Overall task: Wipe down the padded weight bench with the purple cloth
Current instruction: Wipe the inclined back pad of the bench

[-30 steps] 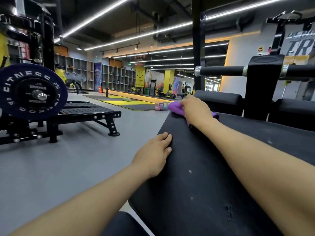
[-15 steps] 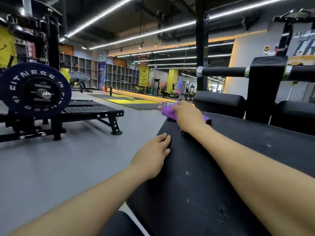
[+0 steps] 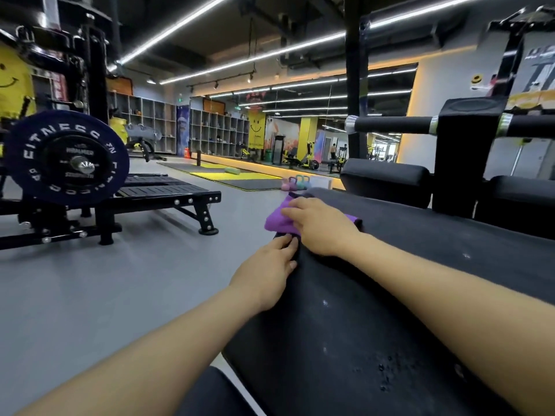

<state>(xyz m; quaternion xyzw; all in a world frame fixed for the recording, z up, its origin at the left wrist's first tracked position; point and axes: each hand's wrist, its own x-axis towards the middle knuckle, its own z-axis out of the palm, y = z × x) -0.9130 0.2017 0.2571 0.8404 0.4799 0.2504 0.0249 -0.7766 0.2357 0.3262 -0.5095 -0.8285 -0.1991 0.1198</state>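
The black padded bench (image 3: 375, 295) fills the lower right, with pale specks on its surface. The purple cloth (image 3: 279, 220) lies at the bench's far left edge, part of it hanging past the edge. My right hand (image 3: 321, 226) lies flat on top of the cloth, fingers stretched toward the left, pressing it on the pad. My left hand (image 3: 267, 271) rests flat on the bench's left edge just behind the cloth, fingertips almost touching the right hand.
A black roller bar (image 3: 393, 124) and upright post (image 3: 462, 154) with more pads (image 3: 387, 181) stand behind the bench. To the left are a plate-loaded machine (image 3: 66, 157) and its low platform (image 3: 162, 193). Small kettlebells (image 3: 295, 183) sit on the grey floor.
My right hand has dragged the cloth along the pad toward me and to the left edge, close to my left hand. The left hand has stayed on the edge.
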